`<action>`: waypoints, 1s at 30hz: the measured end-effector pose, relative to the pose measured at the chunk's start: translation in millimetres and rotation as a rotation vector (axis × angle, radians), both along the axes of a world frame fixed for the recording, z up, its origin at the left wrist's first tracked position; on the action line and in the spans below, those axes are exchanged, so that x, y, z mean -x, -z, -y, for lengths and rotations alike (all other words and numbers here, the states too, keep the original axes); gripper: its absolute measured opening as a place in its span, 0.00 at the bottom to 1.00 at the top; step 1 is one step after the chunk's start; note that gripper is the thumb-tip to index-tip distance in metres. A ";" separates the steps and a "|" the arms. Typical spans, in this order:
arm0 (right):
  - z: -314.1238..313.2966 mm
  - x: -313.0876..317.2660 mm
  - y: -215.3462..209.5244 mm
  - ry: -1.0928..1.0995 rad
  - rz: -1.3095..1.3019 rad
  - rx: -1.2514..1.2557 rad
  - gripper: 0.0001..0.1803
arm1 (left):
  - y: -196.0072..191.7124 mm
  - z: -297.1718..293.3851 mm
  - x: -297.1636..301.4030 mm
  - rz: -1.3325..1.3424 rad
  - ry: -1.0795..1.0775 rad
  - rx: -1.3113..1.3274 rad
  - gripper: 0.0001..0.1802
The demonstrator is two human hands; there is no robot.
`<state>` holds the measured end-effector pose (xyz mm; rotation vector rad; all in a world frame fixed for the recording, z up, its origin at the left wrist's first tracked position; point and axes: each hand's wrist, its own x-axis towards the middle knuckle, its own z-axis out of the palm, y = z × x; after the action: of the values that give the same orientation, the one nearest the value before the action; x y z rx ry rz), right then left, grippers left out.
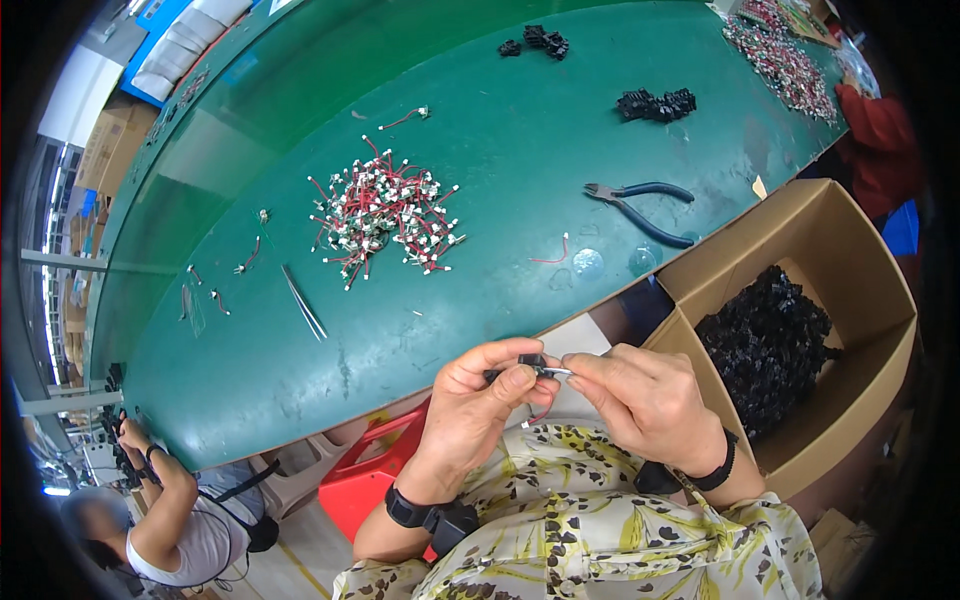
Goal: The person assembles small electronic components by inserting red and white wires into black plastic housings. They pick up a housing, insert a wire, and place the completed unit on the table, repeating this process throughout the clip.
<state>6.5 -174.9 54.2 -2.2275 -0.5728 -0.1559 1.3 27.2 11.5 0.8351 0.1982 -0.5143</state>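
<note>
My left hand (470, 400) pinches a small black plastic part (530, 361) between thumb and fingers, just off the table's near edge. A short red wire with a white connector (527, 424) at its end hangs down under that part. Close beside it, my right hand (645, 405) is closed on a slim silver tool (556, 371), whose tip meets the black part. Most of the tool is covered by my fingers, so its kind cannot be made out.
A pile of red-wired white connectors (385, 215) lies on the green table (480, 150). Tweezers (303, 303) and blue-handled cutting pliers (645, 208) lie nearby. Black parts fill a cardboard box (860, 390) at my right. Clustered black parts (655, 105) sit farther back. Other people work left and right.
</note>
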 end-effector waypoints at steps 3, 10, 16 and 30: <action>-0.5 0.9 4.0 0.023 -0.008 -0.023 0.11 | 0.9 2.1 -1.1 0.025 0.009 -0.039 0.14; -15.3 4.2 18.3 0.126 -0.084 -0.255 0.09 | -0.7 19.0 -3.7 0.130 -0.156 0.012 0.12; -25.3 3.4 26.2 0.189 -0.511 -0.706 0.09 | -3.0 21.2 -17.5 0.134 -0.197 -0.044 0.12; -13.5 -7.7 10.9 0.101 -0.211 -0.380 0.09 | -6.2 12.7 -15.2 0.094 -0.195 0.027 0.11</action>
<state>14.2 -161.5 43.2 -1.8728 -0.2873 -0.0721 16.5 14.5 17.7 0.8023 0.1833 -0.2936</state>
